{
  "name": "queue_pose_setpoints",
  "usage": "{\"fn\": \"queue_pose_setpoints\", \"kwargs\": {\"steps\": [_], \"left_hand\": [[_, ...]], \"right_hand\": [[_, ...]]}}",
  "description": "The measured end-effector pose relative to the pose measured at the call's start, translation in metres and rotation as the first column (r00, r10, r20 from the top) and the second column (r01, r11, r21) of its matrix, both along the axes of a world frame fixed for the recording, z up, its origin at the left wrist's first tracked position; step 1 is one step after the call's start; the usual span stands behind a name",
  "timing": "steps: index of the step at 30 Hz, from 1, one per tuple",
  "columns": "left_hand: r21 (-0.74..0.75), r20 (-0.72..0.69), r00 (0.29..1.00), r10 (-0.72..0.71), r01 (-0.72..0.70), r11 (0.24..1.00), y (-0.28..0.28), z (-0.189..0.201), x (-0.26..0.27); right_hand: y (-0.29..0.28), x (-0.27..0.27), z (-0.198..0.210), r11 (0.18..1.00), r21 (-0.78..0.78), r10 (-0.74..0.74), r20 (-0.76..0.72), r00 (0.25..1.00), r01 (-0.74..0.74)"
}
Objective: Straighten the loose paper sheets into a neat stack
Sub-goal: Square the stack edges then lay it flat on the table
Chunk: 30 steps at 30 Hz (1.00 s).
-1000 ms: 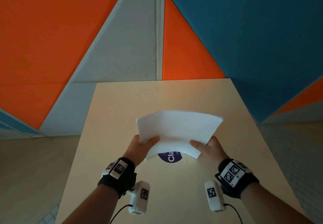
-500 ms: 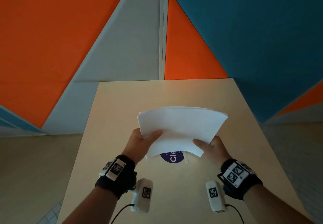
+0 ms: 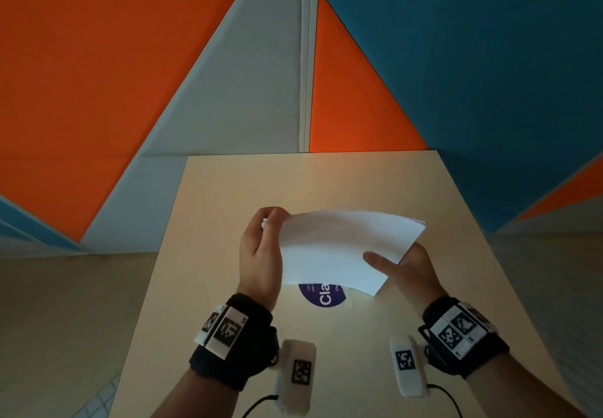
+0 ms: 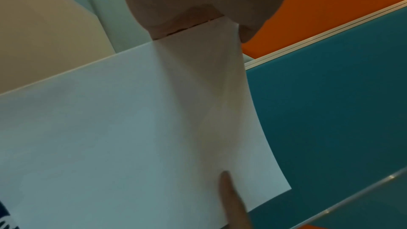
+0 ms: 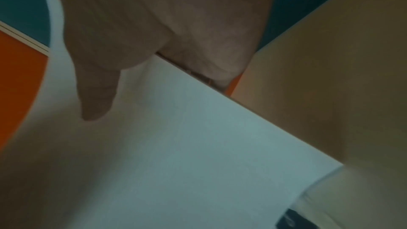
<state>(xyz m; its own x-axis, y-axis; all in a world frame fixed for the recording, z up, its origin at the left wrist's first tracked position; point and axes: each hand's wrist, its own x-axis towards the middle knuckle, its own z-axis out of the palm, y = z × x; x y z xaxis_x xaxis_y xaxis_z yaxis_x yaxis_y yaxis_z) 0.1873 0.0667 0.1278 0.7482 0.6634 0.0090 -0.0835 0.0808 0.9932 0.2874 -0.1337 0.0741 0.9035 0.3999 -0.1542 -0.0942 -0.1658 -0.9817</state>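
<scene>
A stack of white paper sheets [image 3: 339, 247] is held in the air, bowed, above the beige table [image 3: 293, 182]. My left hand [image 3: 269, 221] stands edge-on along the stack's left side, with its fingers curled round the far left corner. The stack's edge runs into that palm in the left wrist view, where the sheets [image 4: 110, 128] fill the lower left. My right hand [image 3: 401, 267] pinches the near right corner, thumb [image 3: 375, 259] on top and fingers beneath. The sheets [image 5: 198, 145] also fill the right wrist view. The far right edges look slightly fanned.
A round purple sticker [image 3: 323, 296] with white letters lies on the table under the stack. Orange, grey and blue wall panels stand behind the table's far edge [image 3: 310, 153]. Floor shows on both sides of the table.
My left hand has slid from the stack's near left edge up to its far left corner and turned edge-on. The stack has shifted right. The right hand keeps its pinch.
</scene>
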Motion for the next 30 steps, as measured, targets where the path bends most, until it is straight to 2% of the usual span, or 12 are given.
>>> {"fn": "queue_pose_setpoints", "kwargs": {"steps": [5,9,12,26,30], "left_hand": [[0.019,-0.022,1.0,0.022,-0.022,1.0,0.001,0.002,0.001],[0.061,-0.064,0.997,0.03,-0.026,0.998,0.0,-0.002,0.002],[0.113,-0.083,0.995,0.062,-0.053,0.992,-0.001,-0.002,0.002],[0.11,-0.087,0.995,0.054,-0.044,0.993,0.0,-0.001,0.0],[0.085,-0.074,0.996,0.041,-0.035,0.996,-0.002,-0.001,-0.002]], "right_hand": [[0.004,-0.002,0.02,0.978,0.204,-0.041,0.028,0.999,0.035],[0.011,-0.006,0.028,0.932,0.339,-0.094,-0.121,0.988,0.13],[0.013,-0.007,0.036,0.897,0.42,-0.043,-0.23,0.972,0.139],[0.014,-0.003,0.044,0.884,0.433,-0.049,-0.287,0.957,0.175],[0.014,0.0,0.044,0.893,0.407,-0.099,-0.246,0.964,0.195]]}}
